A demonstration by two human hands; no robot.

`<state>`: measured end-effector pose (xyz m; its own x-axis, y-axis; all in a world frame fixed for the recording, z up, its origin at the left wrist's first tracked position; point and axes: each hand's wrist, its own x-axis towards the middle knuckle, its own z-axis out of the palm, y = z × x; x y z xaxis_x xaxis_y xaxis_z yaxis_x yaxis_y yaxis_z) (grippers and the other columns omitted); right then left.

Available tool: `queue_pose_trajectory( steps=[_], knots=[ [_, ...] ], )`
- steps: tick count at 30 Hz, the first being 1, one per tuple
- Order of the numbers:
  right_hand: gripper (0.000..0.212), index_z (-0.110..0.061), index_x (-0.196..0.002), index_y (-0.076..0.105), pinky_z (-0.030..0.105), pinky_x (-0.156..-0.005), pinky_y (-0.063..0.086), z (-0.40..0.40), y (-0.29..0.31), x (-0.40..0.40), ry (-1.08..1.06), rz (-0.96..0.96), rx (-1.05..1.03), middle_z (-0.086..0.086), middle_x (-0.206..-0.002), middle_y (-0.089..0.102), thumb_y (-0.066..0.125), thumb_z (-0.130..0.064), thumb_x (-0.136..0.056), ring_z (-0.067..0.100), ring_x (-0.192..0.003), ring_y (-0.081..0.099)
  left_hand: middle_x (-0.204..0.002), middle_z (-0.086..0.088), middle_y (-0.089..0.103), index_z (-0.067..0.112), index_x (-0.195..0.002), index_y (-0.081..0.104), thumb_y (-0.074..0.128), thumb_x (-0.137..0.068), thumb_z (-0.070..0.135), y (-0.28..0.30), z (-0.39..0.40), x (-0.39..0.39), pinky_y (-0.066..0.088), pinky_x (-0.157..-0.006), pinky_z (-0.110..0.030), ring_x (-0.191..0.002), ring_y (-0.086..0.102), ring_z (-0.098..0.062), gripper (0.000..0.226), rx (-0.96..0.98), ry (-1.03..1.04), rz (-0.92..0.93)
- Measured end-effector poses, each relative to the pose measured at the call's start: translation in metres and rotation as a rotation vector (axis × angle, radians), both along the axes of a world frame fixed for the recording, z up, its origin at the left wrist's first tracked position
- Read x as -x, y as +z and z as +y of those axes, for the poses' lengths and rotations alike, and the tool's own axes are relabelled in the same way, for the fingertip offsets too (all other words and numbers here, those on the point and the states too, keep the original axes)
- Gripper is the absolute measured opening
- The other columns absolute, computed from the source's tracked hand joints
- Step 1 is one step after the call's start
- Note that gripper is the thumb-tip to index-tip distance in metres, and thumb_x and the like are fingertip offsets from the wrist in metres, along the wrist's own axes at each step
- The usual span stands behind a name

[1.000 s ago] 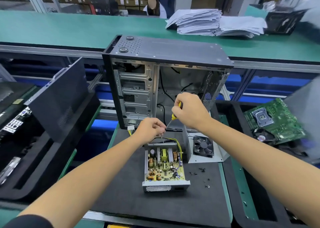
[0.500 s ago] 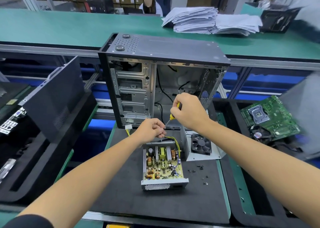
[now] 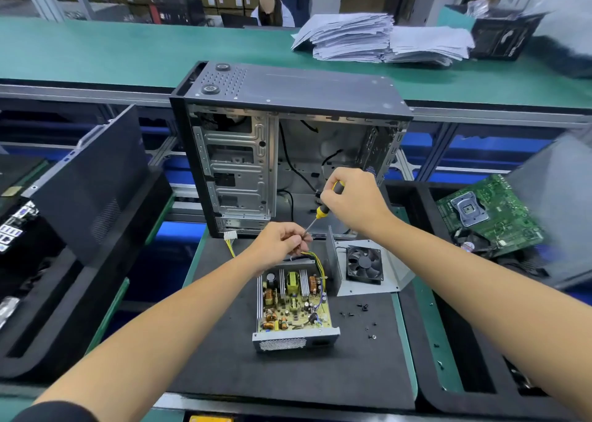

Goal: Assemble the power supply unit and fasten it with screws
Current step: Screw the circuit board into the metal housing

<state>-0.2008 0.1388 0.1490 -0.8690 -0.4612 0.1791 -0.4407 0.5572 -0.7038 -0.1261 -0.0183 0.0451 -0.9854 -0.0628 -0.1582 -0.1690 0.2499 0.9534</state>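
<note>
Right hand [image 3: 354, 202] raised above the far end of the power supply [image 3: 294, 306], fingers curled round the yellow-and-black handle of a screwdriver [image 3: 323, 208]; the shaft slants down and to the left. Left hand [image 3: 280, 244] lower, knuckles up, fingers closed in a pinch at the screwdriver tip; whether a screw sits between them cannot be told. Both forearms reach forward from the bottom corners of the view.

The power supply lies open on the black mat [image 3: 224, 341] of the table, circuit board facing up, vented end nearest the viewer. Its yellow wires [image 3: 315, 260] run out from under the left hand.

Against the frame half a second ago: both hands hold the same grip and much the same position; the whole scene sits slightly shifted in view, nothing on the mat displaced.

Count: one power supply, one screwdriver, one cover with fan [image 3: 365, 266] just right of the supply, one computer case [image 3: 288, 152] standing behind, one green motherboard [image 3: 490, 218] far right, roughly nine loose screws [image 3: 363, 308] scattered on the mat.
</note>
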Motion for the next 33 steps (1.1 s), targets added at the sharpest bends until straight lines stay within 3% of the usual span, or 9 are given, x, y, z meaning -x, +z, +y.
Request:
queue_pose_trajectory(
  steps=[3, 6, 10, 12, 18, 28, 33],
  knots=[
    [0.006, -0.013, -0.086, 0.058, 0.013, -0.044, 0.037, 0.005, 0.0, 0.001, -0.047, -0.033, 0.069, -0.001, -0.062, 0.058, 0.057, -0.009, -0.083, 0.009, -0.049, 0.05, -0.076, -0.002, 0.065, 0.013, -0.092, 0.066, 0.039, -0.1, -0.003, 0.002, 0.005, 0.003, 0.051, -0.071, -0.022, -0.068, 0.058, -0.008, 0.032, -0.036, 0.022, 0.02],
    [0.006, -0.01, -0.09, 0.059, 0.022, -0.052, 0.045, 0.008, 0.0, 0.001, -0.092, -0.056, 0.093, 0.002, -0.069, 0.061, 0.057, -0.011, -0.085, 0.012, -0.057, 0.059, -0.077, -0.003, 0.064, 0.008, -0.098, 0.065, 0.038, -0.1, -0.004, 0.005, 0.008, 0.005, 0.047, -0.065, -0.016, -0.065, 0.058, -0.003, 0.03, -0.043, 0.012, 0.021],
    [0.009, -0.002, -0.085, 0.058, 0.025, -0.05, 0.048, 0.012, -0.001, 0.004, -0.12, -0.072, 0.092, 0.005, -0.07, 0.064, 0.057, -0.011, -0.085, 0.001, -0.045, 0.058, -0.079, 0.0, 0.066, 0.012, -0.1, 0.066, 0.038, -0.1, -0.003, 0.006, 0.01, 0.008, 0.046, -0.067, -0.02, -0.071, 0.056, -0.007, 0.031, -0.008, -0.008, 0.001],
    [0.007, -0.006, -0.082, 0.058, 0.027, -0.051, 0.05, 0.014, -0.003, 0.003, -0.112, -0.062, 0.071, 0.006, -0.067, 0.066, 0.057, -0.012, -0.085, 0.007, -0.051, 0.059, -0.081, 0.001, 0.067, 0.014, -0.099, 0.066, 0.039, -0.1, -0.003, 0.006, 0.01, 0.01, 0.046, -0.067, -0.021, -0.073, 0.056, -0.008, 0.032, -0.003, -0.02, -0.008],
    [0.007, -0.009, -0.078, 0.055, 0.008, -0.037, 0.032, 0.016, -0.007, 0.0, -0.069, -0.088, 0.085, 0.006, -0.063, 0.064, 0.057, -0.008, -0.085, -0.004, -0.038, 0.051, -0.091, 0.002, 0.074, 0.019, -0.101, 0.067, 0.048, -0.098, -0.001, 0.003, 0.009, 0.008, 0.051, -0.071, -0.017, -0.084, 0.066, -0.003, 0.028, 0.028, -0.091, -0.047],
    [0.007, -0.013, -0.077, 0.056, 0.024, -0.05, 0.037, 0.018, -0.011, 0.0, -0.059, -0.053, 0.007, 0.005, -0.069, 0.063, 0.06, -0.014, -0.082, 0.011, -0.051, 0.047, -0.094, 0.0, 0.072, 0.009, -0.105, 0.065, 0.056, -0.09, -0.01, 0.003, 0.009, 0.011, 0.049, -0.075, -0.01, -0.088, 0.068, 0.003, 0.027, 0.085, -0.151, -0.028],
    [0.006, -0.013, -0.076, 0.056, 0.019, -0.045, 0.035, 0.017, -0.013, 0.0, -0.055, -0.057, 0.009, 0.004, -0.066, 0.064, 0.059, -0.013, -0.081, 0.009, -0.047, 0.046, -0.094, -0.005, 0.072, 0.003, -0.106, 0.064, 0.053, -0.092, -0.01, 0.001, 0.01, 0.013, 0.049, -0.073, -0.009, -0.081, 0.068, 0.004, 0.021, 0.138, -0.145, -0.025]
  ],
)
